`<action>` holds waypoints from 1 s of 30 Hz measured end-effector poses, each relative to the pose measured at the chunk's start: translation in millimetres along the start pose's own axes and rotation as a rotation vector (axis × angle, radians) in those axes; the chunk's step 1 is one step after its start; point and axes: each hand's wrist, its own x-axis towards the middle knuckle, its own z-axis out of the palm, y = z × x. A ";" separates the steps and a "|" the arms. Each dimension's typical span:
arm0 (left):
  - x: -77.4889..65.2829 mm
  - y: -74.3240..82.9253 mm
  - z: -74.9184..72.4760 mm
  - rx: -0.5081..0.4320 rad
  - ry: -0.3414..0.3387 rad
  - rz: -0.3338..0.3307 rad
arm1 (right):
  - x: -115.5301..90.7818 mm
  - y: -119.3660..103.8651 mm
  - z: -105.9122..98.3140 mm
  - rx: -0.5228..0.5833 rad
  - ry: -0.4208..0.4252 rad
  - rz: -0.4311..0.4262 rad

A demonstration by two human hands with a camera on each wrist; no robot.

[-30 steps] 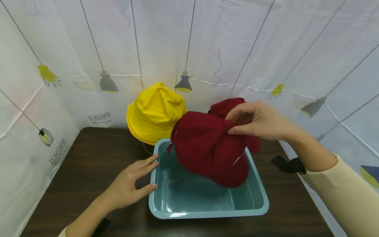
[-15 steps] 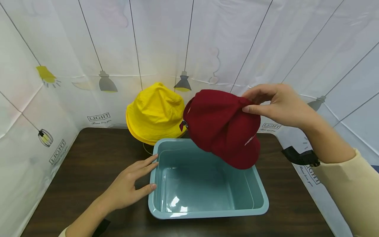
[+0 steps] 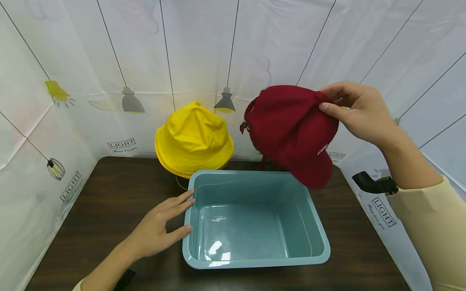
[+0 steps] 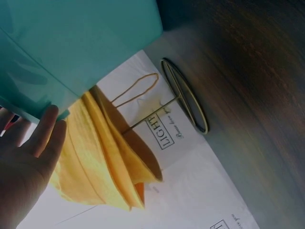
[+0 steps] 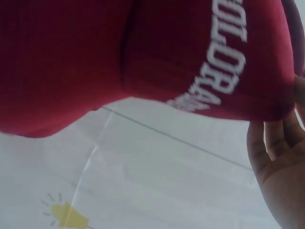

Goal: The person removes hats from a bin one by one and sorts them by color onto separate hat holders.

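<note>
My right hand (image 3: 358,111) pinches the crown of a dark red baseball cap (image 3: 287,125), held up above the back right corner of a blue-green plastic basin (image 3: 255,262). White lettering shows on the cap's front in the right wrist view, where the fingers (image 5: 281,138) meet its top. My left hand (image 3: 160,226) has its fingers spread, their tips touching the basin's left rim. Behind the basin's left corner, a yellow bucket hat (image 3: 193,141) sits raised on a thin metal stand (image 4: 190,100), best seen in the left wrist view.
The basin stands on a dark wooden table (image 3: 120,190). A white curtain (image 3: 204,48) printed with lamps hangs close behind the table and along its left side. Part of something red shows below the cap, behind the basin; the cap hides most of it.
My right hand has lifted the red cap up, back and to the right, from over the basin's middle to its back right. My left hand has stayed at the rim.
</note>
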 end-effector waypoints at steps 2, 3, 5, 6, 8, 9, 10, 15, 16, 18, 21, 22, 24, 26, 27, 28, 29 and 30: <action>0.5 0.1 -0.4 -0.001 -0.002 -0.005 | 3.0 4.7 -2.2 -0.011 0.030 0.021; 0.7 0.2 -0.5 -0.001 -0.003 -0.007 | 4.5 6.9 -3.0 -0.016 0.042 0.031; 1.2 0.4 -0.9 -0.003 -0.005 -0.011 | 7.3 10.4 -4.8 -0.017 0.059 0.048; 1.3 0.5 -1.1 -0.005 -0.005 -0.012 | 8.7 12.1 -5.4 -0.023 0.065 0.056; 1.5 0.9 -1.4 -0.007 -0.006 -0.014 | 11.6 16.1 -5.6 -0.022 0.075 0.065; 1.6 0.9 -1.4 -0.008 -0.004 -0.013 | 13.0 18.3 -5.4 -0.023 0.080 0.067; 1.7 0.9 -1.6 -0.008 -0.003 -0.011 | 14.6 21.0 -4.7 -0.023 0.086 0.065; 0.8 0.1 -1.6 -0.010 0.004 -0.005 | 22.8 37.6 2.1 -0.039 0.099 0.075; 0.6 0.0 -1.5 -0.012 0.006 -0.004 | 24.0 40.8 3.8 -0.039 0.101 0.075; 0.3 -0.1 -1.3 -0.017 0.008 -0.003 | 25.8 47.1 6.8 -0.040 0.102 0.082; -0.1 0.2 -1.0 -0.024 0.010 -0.004 | 26.8 55.1 11.3 -0.049 0.101 0.093; -0.1 0.4 -1.0 -0.025 0.011 -0.005 | 26.9 57.4 12.8 -0.054 0.097 0.097; -0.3 0.7 -0.7 -0.024 0.014 -0.003 | 26.8 61.6 15.7 -0.064 0.081 0.107; -0.2 0.6 -0.2 -0.023 0.017 0.006 | 26.9 65.2 18.4 -0.076 0.068 0.111; -0.2 0.4 0.1 -0.023 0.018 0.011 | 26.8 66.8 19.7 -0.080 0.059 0.114; -0.1 0.2 0.5 -0.021 0.019 0.016 | 26.7 68.5 20.9 -0.083 0.053 0.116; 0.1 0.1 0.9 -0.018 0.019 0.023 | 26.7 70.1 22.0 -0.083 0.046 0.119; 0.2 -0.2 1.2 -0.017 0.021 0.027 | 26.8 71.6 23.3 -0.080 0.039 0.121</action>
